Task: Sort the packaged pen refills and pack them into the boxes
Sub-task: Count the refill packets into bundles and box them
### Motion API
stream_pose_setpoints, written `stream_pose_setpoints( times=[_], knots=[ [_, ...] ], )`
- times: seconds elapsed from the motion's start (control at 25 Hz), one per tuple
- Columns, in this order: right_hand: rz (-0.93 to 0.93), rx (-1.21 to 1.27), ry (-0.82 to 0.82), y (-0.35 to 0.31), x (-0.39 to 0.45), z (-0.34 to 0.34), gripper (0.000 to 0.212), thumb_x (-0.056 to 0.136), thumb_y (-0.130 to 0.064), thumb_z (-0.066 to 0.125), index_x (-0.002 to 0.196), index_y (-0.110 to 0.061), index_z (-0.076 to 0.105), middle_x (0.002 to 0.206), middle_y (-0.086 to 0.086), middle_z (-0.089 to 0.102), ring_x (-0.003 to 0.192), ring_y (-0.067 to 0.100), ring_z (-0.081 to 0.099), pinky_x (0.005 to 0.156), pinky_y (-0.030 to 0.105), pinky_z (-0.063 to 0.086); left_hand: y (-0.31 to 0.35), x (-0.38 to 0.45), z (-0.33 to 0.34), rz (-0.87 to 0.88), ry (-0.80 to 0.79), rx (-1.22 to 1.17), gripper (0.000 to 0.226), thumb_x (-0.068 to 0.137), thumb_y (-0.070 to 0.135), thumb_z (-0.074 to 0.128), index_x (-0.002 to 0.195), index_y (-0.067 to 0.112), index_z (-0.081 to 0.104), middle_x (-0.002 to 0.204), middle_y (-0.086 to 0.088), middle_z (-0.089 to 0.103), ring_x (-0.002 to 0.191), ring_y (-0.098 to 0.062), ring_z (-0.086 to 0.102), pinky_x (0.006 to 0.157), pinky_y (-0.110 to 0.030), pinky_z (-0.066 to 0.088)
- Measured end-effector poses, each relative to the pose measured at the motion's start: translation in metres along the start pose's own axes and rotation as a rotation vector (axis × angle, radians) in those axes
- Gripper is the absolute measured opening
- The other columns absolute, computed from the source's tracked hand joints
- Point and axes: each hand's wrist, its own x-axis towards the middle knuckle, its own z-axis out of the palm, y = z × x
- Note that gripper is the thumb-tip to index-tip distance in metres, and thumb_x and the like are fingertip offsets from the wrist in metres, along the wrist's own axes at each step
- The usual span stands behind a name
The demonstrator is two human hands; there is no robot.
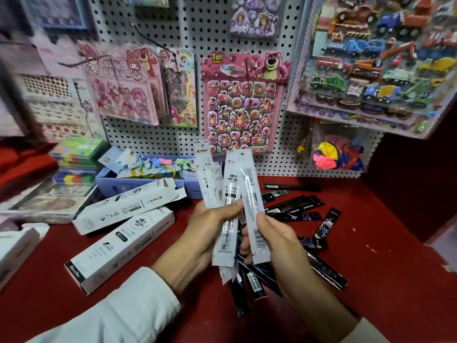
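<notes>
black refills [249, 280] half hidden, left sleeve [118, 315] cropped

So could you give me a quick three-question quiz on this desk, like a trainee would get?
1. True or false: both hands hold white refill packs.
2. What colour are the packs lying loose on the table?
3. The nearest white box is: A) standing upright B) lying flat C) in the blue tray.

Key: 1 true, the left hand and the right hand each grip some. 2 black. 3 B.
</notes>
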Motion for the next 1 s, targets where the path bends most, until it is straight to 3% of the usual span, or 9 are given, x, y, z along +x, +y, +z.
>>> stream_pose_setpoints(
  times=[0.16,0.32,0.4,0.52,0.64,0.76,0.84,0.88,1.0],
  knots=[
    [-0.086,-0.175,-0.158,0.01,-0.002,0.0,0.041,0.1,-0.048,0.045,0.102,-0.019,0.073,0.09,0.011,0.077,0.081,0.027,0.075,0.071,0.041,0.061,-0.001,0.003,-0.002,0.037,-0.073,-0.056,0.037,0.076,0.029,0.071,0.107,0.009,0.072,0.093,-0.013,0.075,0.078,-0.022,0.072,0.066,-0.034,0.06],
    [-0.205,-0.735,-0.213,0.012,-0.008,0.005,0.055,0.092,-0.062,0.041,0.076,-0.017,0.067,0.066,-0.003,0.071,0.06,0.007,0.066,0.063,0.038,0.054,-0.006,-0.003,0.003,0.056,-0.083,0.11,0.017,0.076,0.012,0.075,0.092,0.011,0.071,0.081,-0.006,0.074,0.072,-0.017,0.068,0.065,-0.026,0.056],
    [-0.271,-0.876,-0.097,0.01,-0.004,0.005,0.053,0.086,-0.065,0.045,0.071,-0.017,0.061,0.059,-0.006,0.063,0.054,0.005,0.056,0.06,0.038,0.05,0.005,-0.001,-0.002,0.178,-0.07,0.163,0.022,0.073,0.007,0.078,0.091,0.011,0.066,0.068,-0.005,0.065,0.06,-0.016,0.059,0.057,-0.023,0.051],
    [-0.287,-0.655,0.053,-0.001,0.011,0.004,0.04,0.081,-0.06,0.055,0.072,-0.021,0.059,0.056,-0.012,0.052,0.052,0.003,0.044,0.054,0.028,0.039,0.032,0.006,-0.033,0.502,0.005,0.325,0.027,0.07,0.005,0.081,0.08,0.024,0.064,0.06,-0.004,0.049,0.056,-0.018,0.044,0.054,-0.022,0.041],
    [-0.188,-0.434,0.03,-0.004,0.024,0.012,0.009,0.084,-0.033,0.069,0.087,-0.025,0.066,0.07,-0.014,0.062,0.062,0.002,0.054,0.059,0.021,0.044,0.008,0.009,-0.066,0.325,0.157,0.554,0.031,0.071,-0.007,0.078,0.068,0.017,0.057,0.058,0.004,0.055,0.056,-0.011,0.05,0.06,-0.025,0.043],
    [-0.019,-0.356,-0.223,0.011,0.03,0.03,0.03,0.079,-0.016,0.076,0.107,-0.019,0.065,0.08,-0.014,0.072,0.074,0.002,0.063,0.066,0.014,0.047,-0.035,0.005,-0.081,0.239,-0.058,0.782,0.027,0.076,-0.012,0.069,0.081,0.015,0.067,0.078,0.0,0.067,0.074,-0.01,0.056,0.07,-0.031,0.047],
    [-0.008,-0.257,-0.381,0.013,0.033,0.042,0.044,0.075,-0.012,0.071,0.118,-0.014,0.059,0.076,-0.015,0.072,0.069,0.0,0.064,0.062,0.013,0.047,-0.031,0.002,-0.08,0.184,-0.191,0.736,0.03,0.07,-0.003,0.07,0.075,0.027,0.069,0.073,0.014,0.068,0.068,-0.003,0.057,0.061,-0.023,0.046],
    [-0.003,-0.161,-0.431,0.011,0.035,0.045,0.049,0.077,-0.007,0.068,0.123,-0.013,0.055,0.086,-0.01,0.073,0.072,0.003,0.066,0.061,0.015,0.049,-0.022,0.001,-0.081,0.098,-0.22,0.697,0.024,0.063,0.002,0.069,0.069,0.026,0.067,0.067,0.013,0.065,0.061,-0.006,0.054,0.055,-0.022,0.043],
    [-0.024,-0.029,-0.464,0.0,0.044,0.043,0.042,0.084,-0.008,0.067,0.123,-0.001,0.053,0.092,0.009,0.073,0.066,0.018,0.068,0.051,0.024,0.051,0.006,-0.002,-0.089,-0.167,-0.437,0.636,0.028,0.059,-0.004,0.06,0.076,0.017,0.067,0.069,-0.015,0.055,0.05,-0.018,0.04,0.048,-0.023,0.048]
  ],
)
